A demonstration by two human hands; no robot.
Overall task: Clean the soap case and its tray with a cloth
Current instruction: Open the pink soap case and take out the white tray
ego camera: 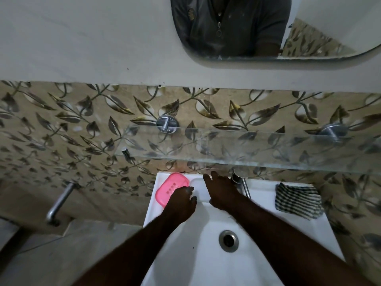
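Leaf-patterned beige wall tiles (pixel 82 124) run behind a white ceramic wash basin (pixel 268 234), with a clear glass shelf (pixel 247 149) on chrome brackets above it and a rounded mirror (pixel 309 38) higher up at twelve o'clock, where a person's grey shirt is reflected. At the basin's bottom sits a round chrome drain (pixel 228 241), and a chrome tap (pixel 242 183) rises from the back ledge at about one o'clock from the drain.

On the basin's back-left ledge, at roughly eleven o'clock from the drain, lies the pink oval plastic soap case (pixel 172 188), its slotted face showing. The left hand (pixel 181 203) rests at the case's right edge, fingers curled and bunched together; whether they grip the case or only touch it I cannot tell. Just beside it at twelve o'clock from the drain, the right hand (pixel 222 191) lies over the ledge with fingers extended and slightly spread, holding nothing visible, close to the tap's base.

A dark-and-white striped folded cloth (pixel 298 200) lies on the basin's back-right ledge at two o'clock, apart from both hands. A chrome pipe fitting (pixel 59 203) juts from the wall at nine o'clock.
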